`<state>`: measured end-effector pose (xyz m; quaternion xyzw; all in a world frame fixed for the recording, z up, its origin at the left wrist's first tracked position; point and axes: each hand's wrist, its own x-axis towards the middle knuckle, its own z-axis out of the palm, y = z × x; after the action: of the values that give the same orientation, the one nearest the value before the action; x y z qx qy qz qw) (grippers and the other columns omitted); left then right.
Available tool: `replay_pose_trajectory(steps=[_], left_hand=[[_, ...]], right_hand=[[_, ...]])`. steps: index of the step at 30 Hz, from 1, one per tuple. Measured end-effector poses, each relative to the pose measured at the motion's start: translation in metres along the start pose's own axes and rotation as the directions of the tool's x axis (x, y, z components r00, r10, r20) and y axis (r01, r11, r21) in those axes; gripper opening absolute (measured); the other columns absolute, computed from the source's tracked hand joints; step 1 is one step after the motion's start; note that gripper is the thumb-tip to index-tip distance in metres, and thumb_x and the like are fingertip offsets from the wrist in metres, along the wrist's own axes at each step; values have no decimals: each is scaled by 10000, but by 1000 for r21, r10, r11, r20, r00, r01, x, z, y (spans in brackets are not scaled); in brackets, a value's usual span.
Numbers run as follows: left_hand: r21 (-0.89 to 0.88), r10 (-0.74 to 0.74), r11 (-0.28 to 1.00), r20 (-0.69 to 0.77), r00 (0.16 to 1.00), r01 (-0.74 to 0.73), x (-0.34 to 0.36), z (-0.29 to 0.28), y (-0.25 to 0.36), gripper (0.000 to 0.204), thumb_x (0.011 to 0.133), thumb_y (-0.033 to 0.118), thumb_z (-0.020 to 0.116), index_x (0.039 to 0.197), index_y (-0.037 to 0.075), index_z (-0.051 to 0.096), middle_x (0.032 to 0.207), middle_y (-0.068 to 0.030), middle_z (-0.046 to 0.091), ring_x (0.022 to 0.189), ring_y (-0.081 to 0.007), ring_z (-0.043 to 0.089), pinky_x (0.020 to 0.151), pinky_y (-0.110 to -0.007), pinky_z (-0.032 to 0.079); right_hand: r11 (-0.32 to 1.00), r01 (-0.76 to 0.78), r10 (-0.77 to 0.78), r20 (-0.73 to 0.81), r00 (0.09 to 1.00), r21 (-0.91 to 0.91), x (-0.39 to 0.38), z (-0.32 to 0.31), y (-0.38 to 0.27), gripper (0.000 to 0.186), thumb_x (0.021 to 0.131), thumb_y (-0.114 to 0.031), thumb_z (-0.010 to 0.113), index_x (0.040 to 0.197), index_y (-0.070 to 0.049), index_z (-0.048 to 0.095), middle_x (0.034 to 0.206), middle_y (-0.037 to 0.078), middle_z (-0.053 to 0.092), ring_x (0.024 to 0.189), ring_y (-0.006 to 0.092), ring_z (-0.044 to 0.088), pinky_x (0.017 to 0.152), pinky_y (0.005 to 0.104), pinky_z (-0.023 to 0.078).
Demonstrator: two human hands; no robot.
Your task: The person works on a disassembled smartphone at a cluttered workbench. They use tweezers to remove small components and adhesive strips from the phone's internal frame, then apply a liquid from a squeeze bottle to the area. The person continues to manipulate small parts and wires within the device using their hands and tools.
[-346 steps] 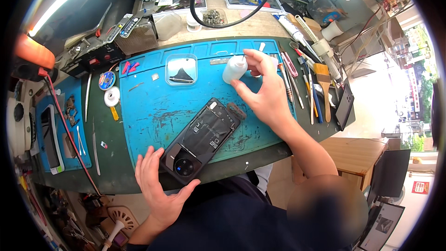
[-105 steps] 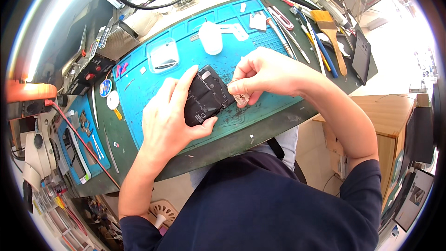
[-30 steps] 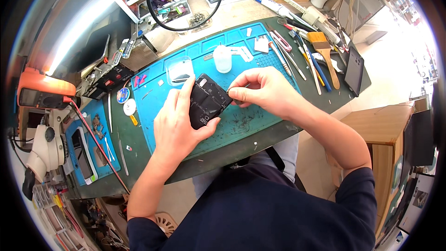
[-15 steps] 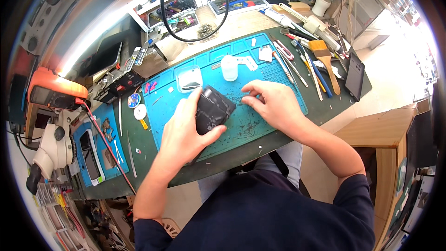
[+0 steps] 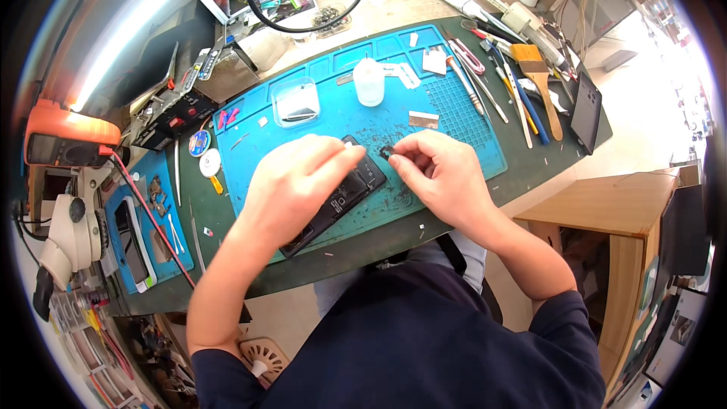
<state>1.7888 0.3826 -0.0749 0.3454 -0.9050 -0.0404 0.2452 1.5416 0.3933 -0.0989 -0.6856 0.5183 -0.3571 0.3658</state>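
Observation:
An opened black phone [image 5: 344, 201] lies tilted on the blue silicone mat [image 5: 254, 167]. My left hand [image 5: 291, 185] is over it with fingers bent together near its upper end; what the fingertips hold is hidden. My right hand [image 5: 439, 174] pinches a small dark piece [image 5: 387, 151] just right of the phone's top. Behind them stand a translucent white bottle [image 5: 369, 87] and a clear square dish [image 5: 295, 106] holding dark pieces. A small flat metal piece [image 5: 423, 120] lies above my right hand, near dark smudges and scraps on the mat.
Right: a row of hand tools, a wide brush [image 5: 541, 79] and a dark phone-shaped panel [image 5: 587, 110]. Left: an orange multimeter [image 5: 72, 138], microscope [image 5: 64, 235], solder spool [image 5: 199, 143] and second mat [image 5: 163, 257] with a phone. A black ring [image 5: 303, 26] hangs over the bench.
My left hand has moved from gripping the phone's side to over its upper end. The phone sits lower. A flat metal piece now shows on the mat above my right hand.

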Motion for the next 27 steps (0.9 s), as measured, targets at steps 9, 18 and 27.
replay_pose_trajectory(steps=[9,18,27], left_hand=[[229,501,808,219,837,-544,28,11,-18,201,810,122,725,964,-6,709,895,-23,559,773,-127,615,632,-275,527],[174,578,730,359,733,-661,41,3,-23,312,749,92,727,1022,-59,728,997,-90,657,784,-183,668,665,-304,575],[193,602,734,258,755,-651,39,9,-25,251,765,109,713,979,-22,711,979,-64,634,793,-158,645,679,-286,565]], right_hand=[[936,-60,115,-139,984,348,-2,6,18,140,977,-78,783,1060,32,755,939,57,745,743,73,673,661,257,556],[910,-56,122,-136,983,411,-3,5,21,150,1007,-89,773,1108,14,736,906,1,725,761,44,649,682,215,534],[927,-20,85,-158,984,374,-4,4,18,148,990,-78,786,1092,21,745,919,8,723,750,37,637,670,222,527]])
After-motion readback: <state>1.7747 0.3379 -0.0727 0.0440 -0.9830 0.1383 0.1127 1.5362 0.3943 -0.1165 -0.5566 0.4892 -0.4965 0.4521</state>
